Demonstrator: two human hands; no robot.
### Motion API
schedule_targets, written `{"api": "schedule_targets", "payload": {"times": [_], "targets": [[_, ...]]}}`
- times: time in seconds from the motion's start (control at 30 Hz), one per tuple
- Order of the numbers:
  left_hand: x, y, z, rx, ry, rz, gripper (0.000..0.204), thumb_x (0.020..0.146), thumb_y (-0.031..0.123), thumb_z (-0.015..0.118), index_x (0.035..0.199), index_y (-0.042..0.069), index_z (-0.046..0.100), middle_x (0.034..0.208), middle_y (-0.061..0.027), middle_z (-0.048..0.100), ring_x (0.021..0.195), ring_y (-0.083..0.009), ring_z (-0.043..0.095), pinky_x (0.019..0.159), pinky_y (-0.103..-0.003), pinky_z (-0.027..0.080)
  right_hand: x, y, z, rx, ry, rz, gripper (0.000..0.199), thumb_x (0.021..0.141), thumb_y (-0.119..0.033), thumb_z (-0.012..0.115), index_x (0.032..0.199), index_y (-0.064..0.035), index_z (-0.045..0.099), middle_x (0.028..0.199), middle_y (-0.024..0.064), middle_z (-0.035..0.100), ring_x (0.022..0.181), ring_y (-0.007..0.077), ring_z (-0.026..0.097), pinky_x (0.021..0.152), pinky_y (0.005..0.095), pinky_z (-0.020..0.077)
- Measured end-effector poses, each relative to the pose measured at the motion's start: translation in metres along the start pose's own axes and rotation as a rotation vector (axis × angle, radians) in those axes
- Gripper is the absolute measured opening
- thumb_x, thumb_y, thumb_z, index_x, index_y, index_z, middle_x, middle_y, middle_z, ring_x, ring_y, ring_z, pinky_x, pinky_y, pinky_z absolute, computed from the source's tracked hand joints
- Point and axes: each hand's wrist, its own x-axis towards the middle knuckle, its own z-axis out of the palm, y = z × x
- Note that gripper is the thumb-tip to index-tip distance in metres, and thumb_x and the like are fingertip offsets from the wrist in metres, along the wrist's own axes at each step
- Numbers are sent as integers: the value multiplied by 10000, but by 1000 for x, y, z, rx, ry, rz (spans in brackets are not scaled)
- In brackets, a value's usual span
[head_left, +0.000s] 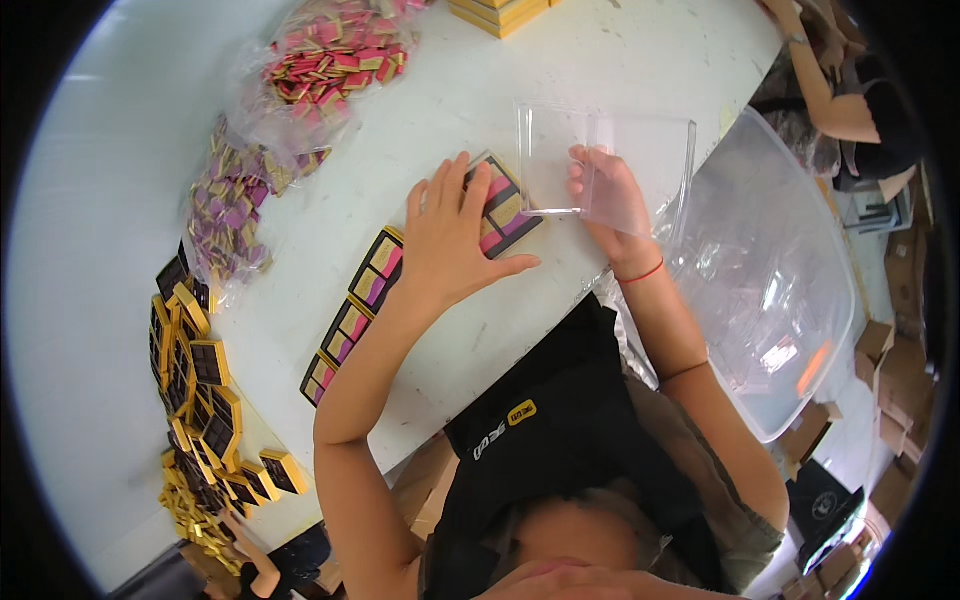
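My left hand [440,238] lies with fingers spread over a dark flat box [512,213] holding pink, purple and gold squares; its fingers hide part of the box. Beside my left forearm, several similar dark boxes [380,270] filled with squares stand end to end in a slanting row, partly behind the arm. In my right hand [615,200] is a clear plastic lid [553,160], held just right of the box under my left hand. The curled fingers show through the lid's clear wall.
Bags of pink squares [340,72] and purple squares [225,215] lie far left. Dark yellow-edged trays [212,362] are heaped at the left. Yellow boxes [503,18] stack at the far edge. A clear bin [838,290] of plastic stands right. Other people's arms [838,108] show at upper right and lower left.
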Motion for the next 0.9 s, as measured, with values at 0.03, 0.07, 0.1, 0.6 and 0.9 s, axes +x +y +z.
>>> {"api": "schedule_targets", "payload": {"times": [0.03, 0.07, 0.1, 0.6, 0.9], "targets": [[2, 1, -1, -23, -2, -6, 969, 680, 497, 802, 1456, 91, 388, 1463, -225, 372, 1265, -397, 422, 1061, -535, 296, 1, 0, 1, -7, -5, -9, 129, 915, -171, 611, 942, -46, 590, 1062, 77, 610, 861, 151, 575, 751, 287, 469], [7, 2, -4, -38, -51, -51, 970, 683, 491, 799, 1463, 100, 376, 1462, -222, 374, 1274, -397, 417, 1066, -533, 297, 2, 0, 2, -16, 31, -17, 125, 916, -169, 608, 939, -47, 594, 1058, 74, 611, 871, 158, 580, 783, 304, 481], [12, 4, -6, -63, -104, -93, 972, 686, 485, 797, 1470, 109, 364, 1461, -219, 375, 1282, -397, 412, 1071, -532, 297, 0, -1, 6, -28, 77, -26, 122, 917, -167, 606, 936, -47, 597, 1053, 71, 612, 880, 165, 586, 815, 321, 493], [15, 11, -1, -355, 113, -4, 1208, 653, 606, 809, 1543, 55, 205, 1602, -199, 195, 1478, -421, 160, 1162, -600, 142, -16, 4, 6, -119, 71, -55, 172, 920, -184, 612, 986, -26, 621, 1054, 80, 638, 895, 168, 632, 896, 365, 515], [-28, 38, -81, -141, 51, 0, 1013, 614, 330, 864, 1466, 64, 387, 1466, -142, 395, 1330, -360, 380, 1083, -464, 364, -55, 10, 68, -380, -184, 7, 846, 847, 21, 524, 1569, -130, 110, 1495, 201, 383, 1031, 253, 644, 949, 392, 525]]}}
